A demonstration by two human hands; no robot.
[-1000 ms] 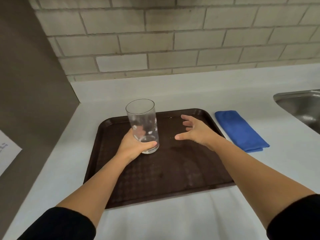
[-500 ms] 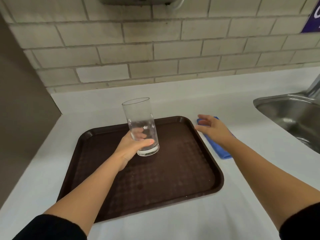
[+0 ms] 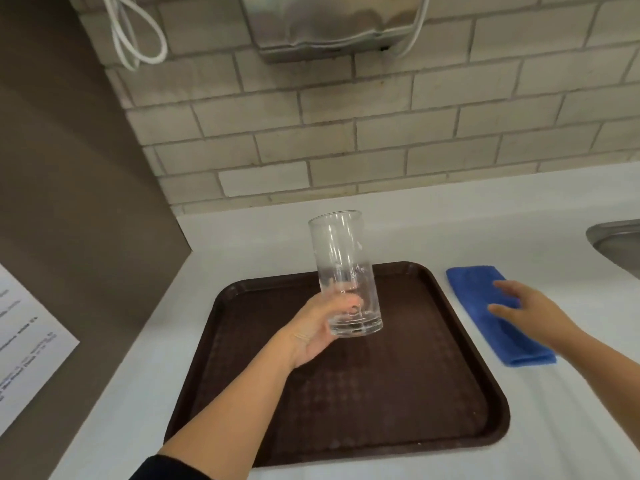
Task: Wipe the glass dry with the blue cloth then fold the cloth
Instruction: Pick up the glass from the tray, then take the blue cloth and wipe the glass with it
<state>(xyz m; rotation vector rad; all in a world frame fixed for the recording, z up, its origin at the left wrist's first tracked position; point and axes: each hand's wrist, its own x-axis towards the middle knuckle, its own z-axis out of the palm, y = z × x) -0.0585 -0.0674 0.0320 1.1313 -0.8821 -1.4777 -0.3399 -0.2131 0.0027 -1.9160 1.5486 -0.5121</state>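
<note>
My left hand point(image 3: 317, 329) grips the lower part of a tall clear glass point(image 3: 341, 265), holding it upright and slightly tilted above the brown tray point(image 3: 460, 393). A folded blue cloth point(image 3: 485, 308) lies on the white counter just right of the tray. Over the cloth's middle is my right hand point(image 3: 530, 308), fingers spread and empty; whether it touches the cloth I cannot tell.
A steel sink point(image 3: 620, 242) is set into the counter at the far right. A metal dispenser point(image 3: 332, 26) and a looped white cable point(image 3: 133, 39) hang on the tiled wall. A brown side panel with a paper sheet point(image 3: 24, 344) stands at the left.
My left hand has lifted the glass off the tray. My right hand has moved right from over the tray to above the blue cloth. The camera has tilted upward.
</note>
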